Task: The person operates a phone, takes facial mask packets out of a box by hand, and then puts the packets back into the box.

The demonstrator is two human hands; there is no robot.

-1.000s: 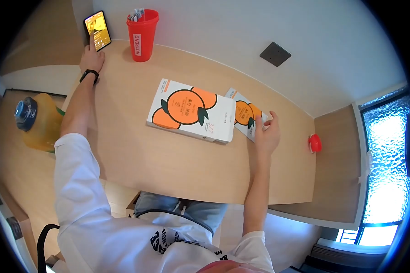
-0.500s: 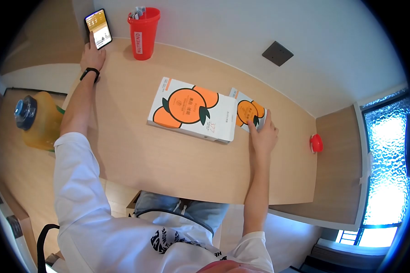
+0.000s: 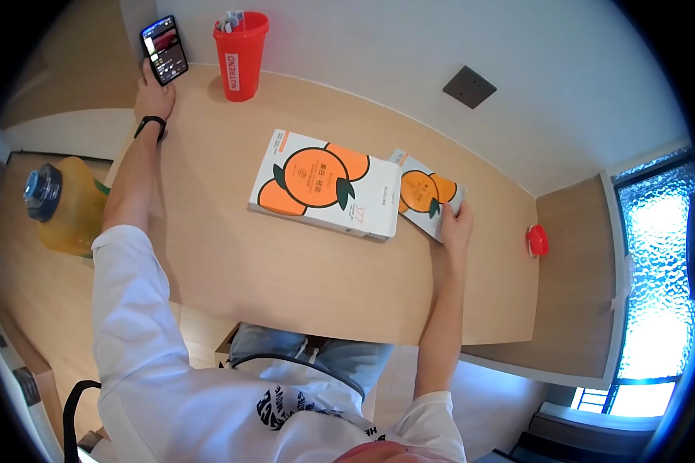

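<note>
My left hand (image 3: 155,99) is at the lower edge of a smartphone (image 3: 164,51) that leans against the wall at the far left corner of the desk. One finger stretches along the phone's left edge; the screen shows a dark page. At the right, my right hand (image 3: 456,225) pinches the lower right corner of a flat white sachet (image 3: 422,189) printed with oranges. The sachet's left end lies close beside a white box (image 3: 324,184) with the same orange print, which rests flat in the middle of the desk.
A red cup (image 3: 241,58) holding small packets stands by the back wall. Off the desk's left side is a large jug (image 3: 69,204) of yellow liquid. A small red object (image 3: 537,241) sits at the right edge, and a dark socket plate (image 3: 469,87) is on the wall.
The phone's screen went from a bright page to a dark one, and my left finger slid off it to the edge. My right hand moved slightly right, gripping the sachet's corner and shifting it.
</note>
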